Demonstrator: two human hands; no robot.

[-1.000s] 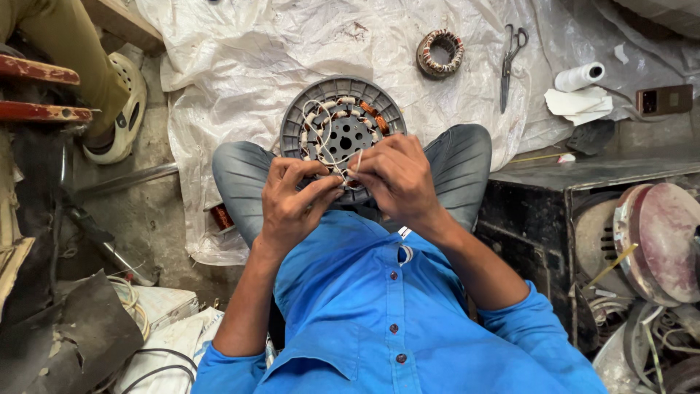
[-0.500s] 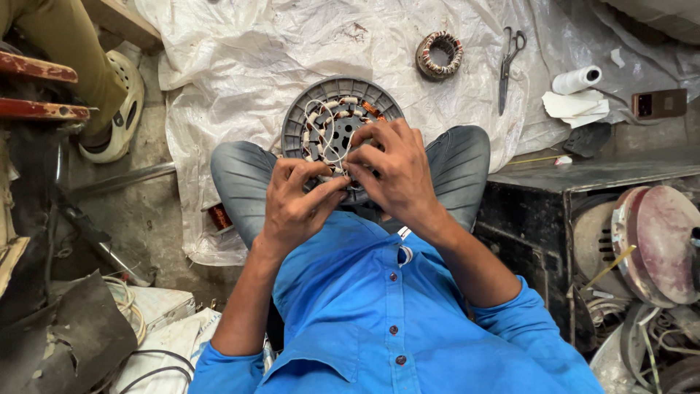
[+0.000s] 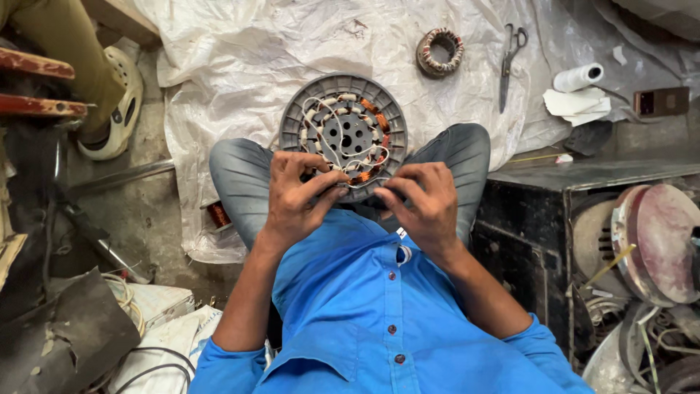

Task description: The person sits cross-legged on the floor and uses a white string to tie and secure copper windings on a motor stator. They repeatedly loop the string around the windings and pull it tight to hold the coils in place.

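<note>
The round motor stator [image 3: 343,131] rests in the lap, its near rim under both hands. Left hand [image 3: 295,201] and right hand [image 3: 423,204] fingers pinch its white lead wires [image 3: 361,155], steadying the winding close.

Both arms reach forward from blue rolled sleeves, forearms bare and elbows spread wide. The left hand [image 3: 295,197] sits knuckles up, fingers curled inward and thumb pointing right toward the other hand. The right hand [image 3: 419,204] lies just beside it, fingers bent, fingertips pinched together. The two hands nearly meet between the raised knees, wrists slightly bent.
</note>
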